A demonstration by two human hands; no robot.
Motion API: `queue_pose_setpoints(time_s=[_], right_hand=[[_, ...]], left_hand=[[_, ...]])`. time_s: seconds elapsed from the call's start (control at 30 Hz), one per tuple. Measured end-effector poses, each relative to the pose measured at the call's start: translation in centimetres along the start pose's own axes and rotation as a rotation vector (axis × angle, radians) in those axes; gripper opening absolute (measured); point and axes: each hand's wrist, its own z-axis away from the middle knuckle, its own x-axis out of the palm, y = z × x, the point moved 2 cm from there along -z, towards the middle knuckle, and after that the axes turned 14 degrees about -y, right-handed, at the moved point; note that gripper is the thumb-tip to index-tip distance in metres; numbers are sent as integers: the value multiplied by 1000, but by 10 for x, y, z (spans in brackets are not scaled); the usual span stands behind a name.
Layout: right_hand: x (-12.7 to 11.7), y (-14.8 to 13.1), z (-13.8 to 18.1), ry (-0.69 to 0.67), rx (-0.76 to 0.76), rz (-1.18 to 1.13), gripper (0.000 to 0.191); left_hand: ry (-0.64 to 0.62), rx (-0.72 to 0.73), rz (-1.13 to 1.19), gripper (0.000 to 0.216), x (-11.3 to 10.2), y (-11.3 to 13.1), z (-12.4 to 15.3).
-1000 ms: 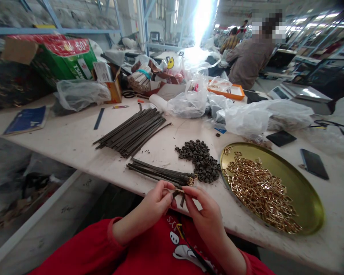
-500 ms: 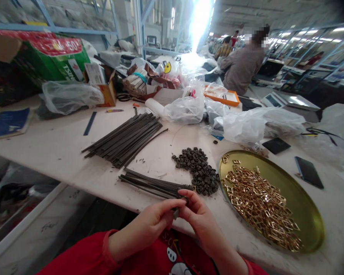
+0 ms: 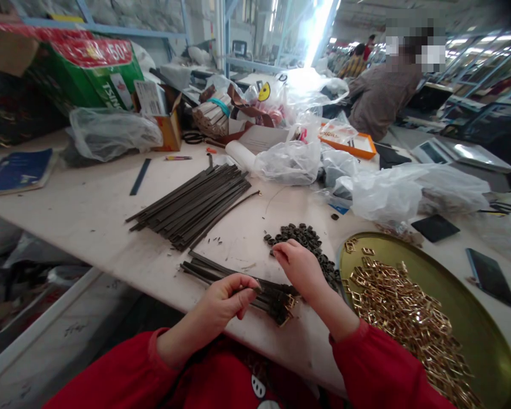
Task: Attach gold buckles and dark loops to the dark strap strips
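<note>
My left hand (image 3: 225, 298) is closed in a pinch on the end of a thin dark strap (image 3: 255, 291) at the table's near edge. That strap lies with a small bundle of straps (image 3: 238, 279) whose ends carry gold buckles. My right hand (image 3: 300, 267) reaches over the pile of small dark loops (image 3: 306, 238), fingers curled down onto it; what they hold is hidden. A round gold tray (image 3: 477, 324) filled with gold buckles (image 3: 409, 318) sits to the right. A bigger heap of loose dark straps (image 3: 191, 204) lies farther back.
Plastic bags (image 3: 383, 187), boxes (image 3: 85, 68) and a blue notebook (image 3: 19, 170) crowd the back and left of the white table (image 3: 93, 216). Two dark phones (image 3: 489, 275) lie at the right. Another person (image 3: 383, 91) sits at a bench beyond.
My right hand left the strap in front of my chest and moved forward onto the pile of dark loops. My left hand still pinches the strap. The view shifted slightly.
</note>
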Motion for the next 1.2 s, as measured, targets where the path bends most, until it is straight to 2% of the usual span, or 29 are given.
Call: queue_pose_setpoints(time_s=[0.07, 0.1, 0.23, 0.4, 0.47, 0.57, 0.63, 0.7, 0.83, 0.93, 1.03, 1.1, 1.2], right_hand=[[3, 3, -13, 2, 22, 179, 13], [7, 4, -17, -4, 29, 199, 13], [16, 3, -19, 0, 26, 192, 13], [5, -5, 7, 5, -8, 65, 9], [-1, -12, 25, -45, -48, -172, 14], [-2, -23, 52, -140, -97, -818, 23], [1, -29, 66, -117, -84, -1024, 27], [4, -32, 75, -33, -76, -985, 26], [8, -34, 85, 156, -145, -673, 18], [10, -31, 87, 105, -128, -807, 13], [12, -29, 88, 22, -107, -962, 16], [12, -31, 89, 55, -134, -865, 12], [14, -35, 89, 175, -166, -671, 10]], left_hand=[[22, -15, -5, 30, -1, 1, -1], [30, -22, -9, 31, -2, 2, -1], [70, -30, -64, 33, -3, 3, -2], [86, 15, -171, 30, -4, 6, -2], [73, 33, -219, 29, -1, 10, -3], [75, 66, -337, 29, 5, 16, -3], [110, 107, -471, 26, 11, 20, -1], [135, 135, -612, 23, 17, 22, 1], [96, 110, -762, 21, 26, 20, 8], [69, 89, -756, 20, 30, 15, 11], [96, 101, -697, 19, 34, 11, 11], [114, 121, -661, 24, 36, 9, 11], [116, 136, -626, 27, 39, 7, 11]])
